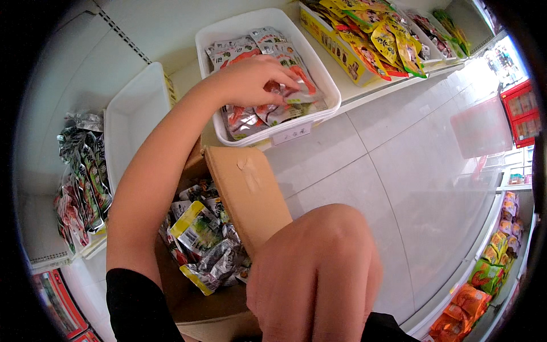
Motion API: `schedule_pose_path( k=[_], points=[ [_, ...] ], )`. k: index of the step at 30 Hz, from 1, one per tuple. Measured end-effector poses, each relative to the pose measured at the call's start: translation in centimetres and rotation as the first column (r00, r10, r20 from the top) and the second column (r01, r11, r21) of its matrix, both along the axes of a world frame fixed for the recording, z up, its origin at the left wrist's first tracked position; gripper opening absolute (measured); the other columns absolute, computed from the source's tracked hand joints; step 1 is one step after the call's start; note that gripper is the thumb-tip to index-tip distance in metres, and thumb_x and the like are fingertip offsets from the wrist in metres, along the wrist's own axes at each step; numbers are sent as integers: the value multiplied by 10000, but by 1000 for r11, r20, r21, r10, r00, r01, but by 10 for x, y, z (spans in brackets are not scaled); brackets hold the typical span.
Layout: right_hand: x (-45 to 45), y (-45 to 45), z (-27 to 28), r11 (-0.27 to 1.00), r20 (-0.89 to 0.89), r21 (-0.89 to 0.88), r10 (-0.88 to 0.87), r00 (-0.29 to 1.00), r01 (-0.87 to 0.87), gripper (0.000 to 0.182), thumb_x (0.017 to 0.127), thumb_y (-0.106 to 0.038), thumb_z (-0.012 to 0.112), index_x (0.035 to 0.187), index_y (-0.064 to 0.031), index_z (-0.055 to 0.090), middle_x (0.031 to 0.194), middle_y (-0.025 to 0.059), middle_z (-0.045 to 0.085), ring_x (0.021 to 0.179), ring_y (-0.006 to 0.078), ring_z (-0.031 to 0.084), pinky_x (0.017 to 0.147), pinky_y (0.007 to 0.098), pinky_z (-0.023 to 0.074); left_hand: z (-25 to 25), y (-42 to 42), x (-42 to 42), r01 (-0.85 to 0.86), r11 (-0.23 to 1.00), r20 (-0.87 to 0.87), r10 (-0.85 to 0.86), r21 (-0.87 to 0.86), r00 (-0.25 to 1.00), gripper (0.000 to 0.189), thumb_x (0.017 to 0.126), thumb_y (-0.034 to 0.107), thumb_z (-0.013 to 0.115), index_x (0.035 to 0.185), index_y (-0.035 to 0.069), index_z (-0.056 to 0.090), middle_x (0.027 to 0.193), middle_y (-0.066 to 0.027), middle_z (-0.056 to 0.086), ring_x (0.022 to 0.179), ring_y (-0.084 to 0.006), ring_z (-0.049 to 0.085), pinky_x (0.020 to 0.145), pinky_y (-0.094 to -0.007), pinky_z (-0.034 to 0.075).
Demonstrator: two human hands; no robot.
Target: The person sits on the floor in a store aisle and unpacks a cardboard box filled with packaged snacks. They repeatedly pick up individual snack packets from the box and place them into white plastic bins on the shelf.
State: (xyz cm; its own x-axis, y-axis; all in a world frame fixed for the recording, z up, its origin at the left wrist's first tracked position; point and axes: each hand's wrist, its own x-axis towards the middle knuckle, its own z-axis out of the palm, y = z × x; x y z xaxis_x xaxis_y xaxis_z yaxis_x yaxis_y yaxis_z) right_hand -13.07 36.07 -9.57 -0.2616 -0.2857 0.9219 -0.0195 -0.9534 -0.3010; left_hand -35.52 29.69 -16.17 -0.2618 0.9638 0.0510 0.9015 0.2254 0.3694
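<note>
My left hand (pixel 260 83) reaches into a white plastic bin (pixel 331 92) at the top middle. Its thumb and curled fingers close around part of a silver and red foil snack packet (pixel 277 113), among more packets lying flat. My right hand is out of view. Large at the bottom, a bare bent limb, seemingly a knee (pixel 329 256), stands before the camera. Between it and my left arm is an open cardboard box (pixel 252 188) with its flap raised. Loose silver, green and yellow packets (pixel 198 231) lie jumbled inside the box.
A yellow display box (pixel 329 47) of pouches stands right of the bin. Left are an empty-looking white bin (pixel 136 115) and dark packets (pixel 87 175). A shelf edge (pixel 363 98) borders the tiled floor (pixel 342 162); another shelf of snacks (pixel 459 308) is at lower right.
</note>
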Motion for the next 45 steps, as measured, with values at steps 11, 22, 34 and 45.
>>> schedule_pose_path(
  k=[11, 22, 34, 45],
  points=[
    [19, -20, -5, 980, 34, -196, 26, 999, -18, 265, 971, -169, 654, 1105, 58, 670, 1077, 199, 664, 919, 309, 691, 714, 348, 548, 17, 4, 8, -111, 992, 389, 77, 65, 918, 359, 892, 175, 722, 1249, 139, 700, 1189, -53, 713, 1041, -178, 656, 974, -339, 487],
    [12, 26, 6, 710, 292, 600, -623, 726, 368, 270, 955, -201, 664, 1129, 4, 693, 900, 70, 714, 820, 151, 675, 719, 294, 520, 113, -173, 167, -536, 741, 171, 514, 405, 840, 281, 923, 78, 651, 1199, 49, 694, 1204, -62, 707, 1188, -182, 600, 1080, -348, 404],
    [-33, -59, -60, 241, 146, 761, -968, 203, 602, 278, 992, -115, 548, 1220, 12, 644, 1222, 104, 687, 1152, 172, 617, 1045, 291, 424, 24, -320, 273, -983, 45, 961, 209, 176, 182, 707, 890, 20, 629, 1542, 52, 355, 1556, -86, 416, 1452, -204, 343, 1179, -350, 254],
    [-32, -68, -45, 58, -202, 766, -924, 325, 641, 395, 976, -92, 528, 1359, 4, 545, 1376, 136, 600, 1318, 212, 512, 1145, 342, 315, 7, -292, 265, -862, -13, 850, 178, 506, 496, 674, 881, 10, 569, 1526, 23, 374, 1600, -148, 335, 1479, -225, 305, 1200, -326, 200]
  ],
)
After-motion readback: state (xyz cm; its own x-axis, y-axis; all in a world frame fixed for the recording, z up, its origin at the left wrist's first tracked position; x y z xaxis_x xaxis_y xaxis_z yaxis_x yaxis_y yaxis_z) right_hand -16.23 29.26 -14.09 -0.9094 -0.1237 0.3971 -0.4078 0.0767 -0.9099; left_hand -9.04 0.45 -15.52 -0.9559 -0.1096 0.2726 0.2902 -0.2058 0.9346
